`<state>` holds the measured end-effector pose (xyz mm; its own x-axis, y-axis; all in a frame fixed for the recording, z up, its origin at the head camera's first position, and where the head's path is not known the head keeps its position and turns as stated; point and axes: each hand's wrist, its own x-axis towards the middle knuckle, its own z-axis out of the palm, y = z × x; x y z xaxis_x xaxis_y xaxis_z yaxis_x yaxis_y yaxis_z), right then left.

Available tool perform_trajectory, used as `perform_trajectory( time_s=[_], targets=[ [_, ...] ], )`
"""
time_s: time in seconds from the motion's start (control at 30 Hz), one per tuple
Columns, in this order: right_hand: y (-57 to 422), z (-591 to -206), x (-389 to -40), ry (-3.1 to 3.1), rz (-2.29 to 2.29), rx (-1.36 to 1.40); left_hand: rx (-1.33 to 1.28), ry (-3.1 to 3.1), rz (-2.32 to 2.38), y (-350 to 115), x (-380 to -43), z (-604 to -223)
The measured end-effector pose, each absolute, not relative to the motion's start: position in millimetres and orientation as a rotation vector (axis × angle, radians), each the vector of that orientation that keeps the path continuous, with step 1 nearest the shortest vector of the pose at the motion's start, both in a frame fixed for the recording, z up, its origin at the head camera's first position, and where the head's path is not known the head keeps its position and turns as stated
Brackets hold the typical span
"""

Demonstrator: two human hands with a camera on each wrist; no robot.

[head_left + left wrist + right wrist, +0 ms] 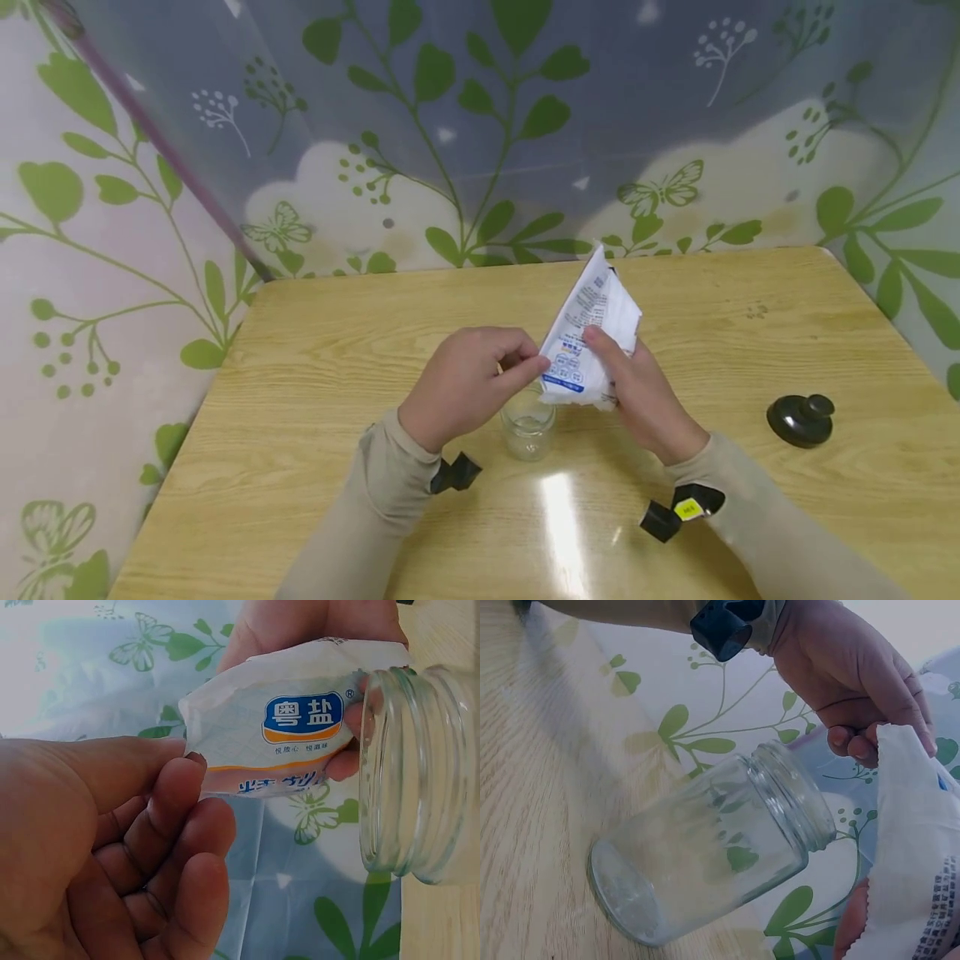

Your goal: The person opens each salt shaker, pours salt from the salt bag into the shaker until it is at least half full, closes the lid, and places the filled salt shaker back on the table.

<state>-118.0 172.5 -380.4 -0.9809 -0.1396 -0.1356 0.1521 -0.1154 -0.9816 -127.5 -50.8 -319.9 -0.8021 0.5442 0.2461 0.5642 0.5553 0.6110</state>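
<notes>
A white salt packet [573,333] with blue and orange print is held up over the table, tilted, its lower edge close above a clear glass jar [529,437]. My right hand [651,402] grips the packet from its right side, thumb lying across the printed face. At the packet's lower left corner, my left hand [467,379] pinches the edge between thumb and forefinger; its other fingers are loosely curled in the left wrist view. The jar stands upright with its threaded mouth uncovered, partly behind my left hand and the packet in the head view.
A black lid with a round knob [801,419] lies on the wooden table [337,333] at the right. Behind the table is a wall covering [465,125] with a leaf pattern. Dark wrist cameras [678,512] jut out below both sleeves.
</notes>
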Motion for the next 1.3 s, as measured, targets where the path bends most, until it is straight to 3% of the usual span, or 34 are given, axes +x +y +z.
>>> perform_trajectory(
  time_s=[1.3],
  targets=[
    [170.8,-382.4,-119.2,2.279,-2.166,0.0,-0.977,-2.818,-1.032,-53.5,-133.0,-326.2]
  ],
)
